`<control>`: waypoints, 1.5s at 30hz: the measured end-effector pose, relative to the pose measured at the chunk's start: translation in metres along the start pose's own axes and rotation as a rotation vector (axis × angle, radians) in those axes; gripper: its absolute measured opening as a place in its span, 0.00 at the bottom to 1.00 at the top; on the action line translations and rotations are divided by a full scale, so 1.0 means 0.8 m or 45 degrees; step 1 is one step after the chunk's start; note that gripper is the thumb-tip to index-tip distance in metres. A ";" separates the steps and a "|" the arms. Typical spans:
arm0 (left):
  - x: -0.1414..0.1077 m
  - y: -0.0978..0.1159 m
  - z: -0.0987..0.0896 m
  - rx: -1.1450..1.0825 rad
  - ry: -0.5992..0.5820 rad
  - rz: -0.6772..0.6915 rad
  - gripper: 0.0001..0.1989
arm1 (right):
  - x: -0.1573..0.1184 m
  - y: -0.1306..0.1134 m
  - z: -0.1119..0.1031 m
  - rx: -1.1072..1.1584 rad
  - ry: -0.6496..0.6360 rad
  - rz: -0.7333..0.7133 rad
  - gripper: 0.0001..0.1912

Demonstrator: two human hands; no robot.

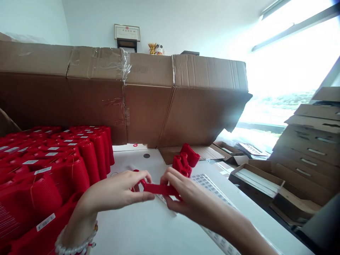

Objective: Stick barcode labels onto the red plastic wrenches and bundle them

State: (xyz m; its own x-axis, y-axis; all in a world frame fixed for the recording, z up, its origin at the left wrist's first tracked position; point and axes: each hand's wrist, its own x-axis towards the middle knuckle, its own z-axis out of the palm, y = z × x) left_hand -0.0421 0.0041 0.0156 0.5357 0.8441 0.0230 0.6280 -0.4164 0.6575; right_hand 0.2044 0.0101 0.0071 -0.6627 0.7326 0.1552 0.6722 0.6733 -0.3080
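My left hand (117,187) and right hand (187,194) are both on a red plastic strip (160,189), middle of the frame, held across between them above the white surface (132,230). Both hands are narrow, pinching the strip, one at each end. The left end looks like it curls into a loop, but my fingers hide part of it, so I can't tell the exact shape. I also can't tell if the strip is touching the surface.

Right now I'm holding this one piece in both hands, pulled out fairly straight. Just past my right hand is a small pile of red pieces (184,161), close to the same red, lying on the surface. A sheet of barcode stickers (209,187) runs under my right hand, toward the lower right.

On the left of the frame, right beside my left arm, are rows of stacked red cups (90,159) with white barcode labels. A long cardboard box (106,95) stands behind the surface across the upper part of the frame. Stacked flat cardboard trays (305,152) sit at the right, with an open box (255,180) just beside them. A beaded bracelet (75,244) is on my left wrist.
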 end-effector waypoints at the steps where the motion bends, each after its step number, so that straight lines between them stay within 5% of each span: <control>1: 0.003 0.001 -0.001 -0.075 0.005 -0.038 0.18 | 0.006 -0.002 -0.011 0.011 0.046 -0.018 0.05; 3: 0.004 0.003 -0.006 -0.205 0.098 -0.140 0.17 | 0.016 -0.002 -0.032 0.073 0.113 -0.051 0.03; 7: -0.004 0.007 -0.017 -0.416 0.518 -0.254 0.16 | 0.048 0.023 -0.047 0.441 0.279 -0.094 0.18; 11: -0.009 0.006 -0.026 -0.686 0.937 -0.288 0.13 | 0.096 0.080 0.005 0.582 0.321 0.168 0.28; 15: -0.008 -0.002 -0.032 -1.004 1.157 -0.190 0.08 | 0.128 0.127 0.080 0.325 -0.087 0.383 0.15; 19: -0.005 -0.010 -0.032 -1.302 1.094 0.030 0.12 | 0.137 0.139 0.126 0.104 -0.394 0.502 0.15; 23: 0.002 -0.009 -0.032 -1.457 1.071 0.035 0.11 | 0.145 0.141 0.142 0.009 -0.512 0.537 0.16; 27: 0.010 -0.005 -0.031 -1.578 0.983 0.066 0.06 | 0.151 0.136 0.150 -0.032 -0.477 0.538 0.17; 37: 0.021 -0.002 -0.023 -1.587 0.878 0.043 0.14 | 0.150 0.110 0.164 -0.080 -0.366 0.610 0.18; 45: 0.018 -0.002 -0.020 -1.510 0.829 -0.041 0.15 | 0.147 0.125 0.171 0.111 -0.287 0.598 0.15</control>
State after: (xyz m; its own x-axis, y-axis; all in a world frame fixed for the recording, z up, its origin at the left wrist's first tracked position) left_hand -0.0444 0.0219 0.0269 -0.0404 0.9910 0.1278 -0.4033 -0.1331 0.9053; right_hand 0.1484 0.1501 -0.1338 -0.3581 0.9071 -0.2213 0.8901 0.2601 -0.3741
